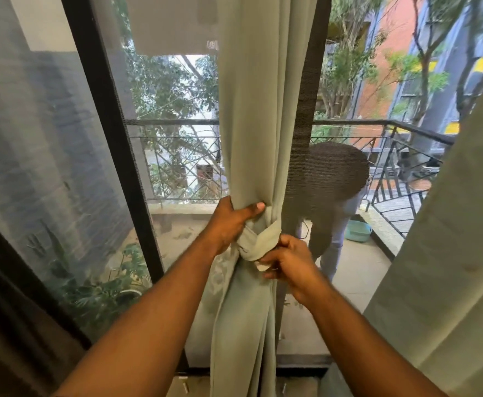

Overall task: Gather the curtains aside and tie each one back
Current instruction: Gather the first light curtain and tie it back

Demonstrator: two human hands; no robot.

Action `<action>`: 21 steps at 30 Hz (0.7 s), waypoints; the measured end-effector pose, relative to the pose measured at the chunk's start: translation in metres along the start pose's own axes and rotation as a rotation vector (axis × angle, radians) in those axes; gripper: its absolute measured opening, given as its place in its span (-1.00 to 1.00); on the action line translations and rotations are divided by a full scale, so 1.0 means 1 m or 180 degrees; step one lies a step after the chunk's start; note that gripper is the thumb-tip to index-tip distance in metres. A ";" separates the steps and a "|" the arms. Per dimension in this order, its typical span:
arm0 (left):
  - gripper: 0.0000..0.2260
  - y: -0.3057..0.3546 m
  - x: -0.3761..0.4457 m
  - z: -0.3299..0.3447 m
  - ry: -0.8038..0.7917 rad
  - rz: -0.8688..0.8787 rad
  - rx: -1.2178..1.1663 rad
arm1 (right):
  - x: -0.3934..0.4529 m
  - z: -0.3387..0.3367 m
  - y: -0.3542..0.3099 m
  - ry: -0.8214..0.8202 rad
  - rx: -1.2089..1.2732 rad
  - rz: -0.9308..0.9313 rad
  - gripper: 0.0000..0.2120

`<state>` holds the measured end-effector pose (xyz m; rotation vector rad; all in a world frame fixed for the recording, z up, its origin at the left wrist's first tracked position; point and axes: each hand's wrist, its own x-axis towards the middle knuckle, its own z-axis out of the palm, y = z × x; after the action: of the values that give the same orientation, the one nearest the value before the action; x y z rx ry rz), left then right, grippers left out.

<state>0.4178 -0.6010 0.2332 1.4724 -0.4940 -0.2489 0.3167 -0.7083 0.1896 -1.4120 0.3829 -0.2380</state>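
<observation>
Two hands: both on the curtain
Left hand: clutching the gathered folds
Right hand: pinching the tie band

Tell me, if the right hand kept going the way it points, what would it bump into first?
Probably the tie-back band it already pinches, wrapped around the gathered curtain. The right hand points up-left, straight into that bundle.

**Layout at the window**

The gathered curtain hung at centre, a tie wrapped around it. The left hand lay left of the tie, the right hand right. A second curtain hung near right. The railing stood far behind.
</observation>
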 end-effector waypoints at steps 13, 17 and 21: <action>-0.71 -0.013 0.002 -0.001 -0.0235 0.0137 -0.0022 | 0.027 -0.053 0.036 0.0316 -0.0254 0.0180 -0.76; -0.62 -0.020 0.000 -0.005 -0.0420 0.0129 0.0065 | 0.036 -0.046 0.031 0.0133 -0.0294 0.0210 -0.75; -0.47 -0.035 -0.005 -0.013 -0.0433 0.0312 0.0088 | 0.039 -0.042 0.021 -0.0055 -0.0389 -0.0053 -0.66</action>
<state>0.4243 -0.5911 0.1971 1.4598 -0.6800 -0.2667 0.3349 -0.7583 0.1593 -1.5370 0.3768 -0.2189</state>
